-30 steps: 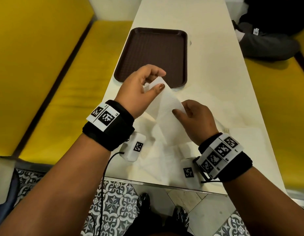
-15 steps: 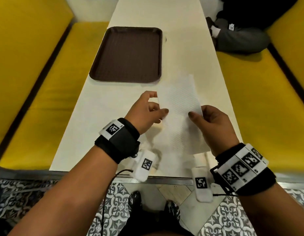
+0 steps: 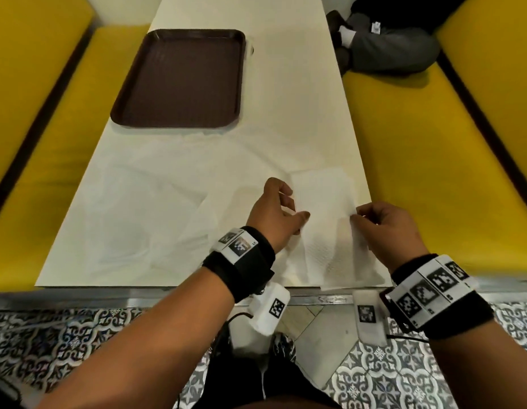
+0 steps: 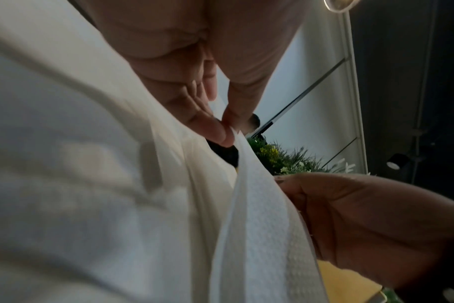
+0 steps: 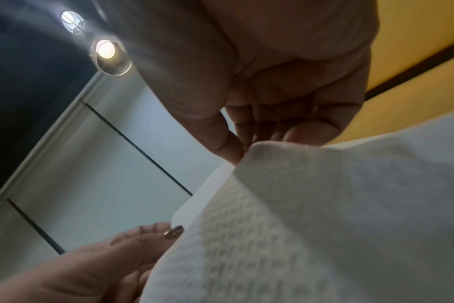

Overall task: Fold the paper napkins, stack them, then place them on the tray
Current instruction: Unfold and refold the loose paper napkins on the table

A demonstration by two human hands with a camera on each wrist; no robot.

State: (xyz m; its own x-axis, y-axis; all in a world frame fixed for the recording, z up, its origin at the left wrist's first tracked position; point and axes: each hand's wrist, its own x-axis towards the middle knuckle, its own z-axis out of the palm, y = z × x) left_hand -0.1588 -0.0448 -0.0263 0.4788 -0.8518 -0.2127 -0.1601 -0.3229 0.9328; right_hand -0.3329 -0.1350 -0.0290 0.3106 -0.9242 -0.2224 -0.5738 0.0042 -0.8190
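A white embossed paper napkin (image 3: 327,231) hangs between my hands over the near right corner of the white table (image 3: 286,93). My left hand (image 3: 275,214) pinches its left edge between thumb and fingers (image 4: 218,133). My right hand (image 3: 383,225) pinches its right edge, thumb (image 5: 228,147) on the paper (image 5: 324,215). More unfolded white napkins (image 3: 144,208) lie spread flat and overlapping across the near half of the table. The dark brown tray (image 3: 182,81) sits bare at the far left of the table.
Yellow bench seats (image 3: 433,160) run along both sides of the table. A seated person in dark clothes (image 3: 389,39) is at the far right bench. Patterned floor tiles (image 3: 79,343) show below the table's near edge.
Both hands carried the napkin from in front of the tray toward me and to the right, and lowered it toward the table's near right corner. The head view shifted.
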